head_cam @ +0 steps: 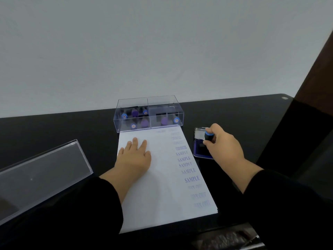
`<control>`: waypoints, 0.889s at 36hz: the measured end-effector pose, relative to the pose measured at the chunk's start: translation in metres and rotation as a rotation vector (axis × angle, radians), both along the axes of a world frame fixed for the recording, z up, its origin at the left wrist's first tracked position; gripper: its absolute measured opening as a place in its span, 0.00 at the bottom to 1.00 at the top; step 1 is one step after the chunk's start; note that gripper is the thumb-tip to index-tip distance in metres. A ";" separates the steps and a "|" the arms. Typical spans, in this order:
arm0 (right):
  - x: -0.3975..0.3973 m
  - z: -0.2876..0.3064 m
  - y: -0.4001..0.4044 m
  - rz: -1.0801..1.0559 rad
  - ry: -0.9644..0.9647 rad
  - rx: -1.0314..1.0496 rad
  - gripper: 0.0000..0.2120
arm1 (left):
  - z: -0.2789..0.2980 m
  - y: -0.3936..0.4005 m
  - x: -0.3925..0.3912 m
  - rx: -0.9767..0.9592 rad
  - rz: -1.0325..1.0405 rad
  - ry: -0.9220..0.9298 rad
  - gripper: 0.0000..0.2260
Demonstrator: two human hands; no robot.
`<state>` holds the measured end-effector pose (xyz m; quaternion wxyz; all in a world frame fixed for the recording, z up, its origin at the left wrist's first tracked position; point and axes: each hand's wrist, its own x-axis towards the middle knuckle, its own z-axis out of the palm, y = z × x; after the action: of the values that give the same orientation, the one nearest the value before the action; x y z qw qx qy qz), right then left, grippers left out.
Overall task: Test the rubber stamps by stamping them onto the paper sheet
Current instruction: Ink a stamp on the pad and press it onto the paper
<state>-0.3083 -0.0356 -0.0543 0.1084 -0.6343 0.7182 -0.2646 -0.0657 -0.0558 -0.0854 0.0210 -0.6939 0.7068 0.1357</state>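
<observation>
A white paper sheet (158, 192) lies on the black table, with a column of blue stamped words such as "SAMPLE" down its right side. My left hand (134, 156) rests flat on the sheet's upper left, fingers spread. My right hand (222, 143) grips a rubber stamp (208, 135) with a blue top and black body. It holds the stamp down on the open blue ink pad (201, 150) just right of the paper. A clear box (149, 114) at the sheet's far edge holds several more blue-topped and purple-topped stamps.
The clear box lid (39, 175) lies on the table at the left. A grey wall rises behind the black table (234, 112). A dark brown upright (315, 69) stands at the right. Some shiny dark object (228, 239) sits at the near edge.
</observation>
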 end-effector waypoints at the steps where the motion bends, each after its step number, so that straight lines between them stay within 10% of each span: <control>1: 0.000 0.000 -0.005 -0.001 0.001 0.000 0.11 | 0.000 -0.002 0.002 -0.008 0.000 0.000 0.24; 32: 0.001 -0.011 -0.036 0.053 0.148 -0.124 0.11 | -0.008 -0.002 0.004 -0.103 0.023 0.000 0.23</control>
<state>-0.3074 -0.0718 -0.0652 0.0226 -0.6765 0.6894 -0.2580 -0.0622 -0.0577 -0.0936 -0.0164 -0.7021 0.7049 0.0996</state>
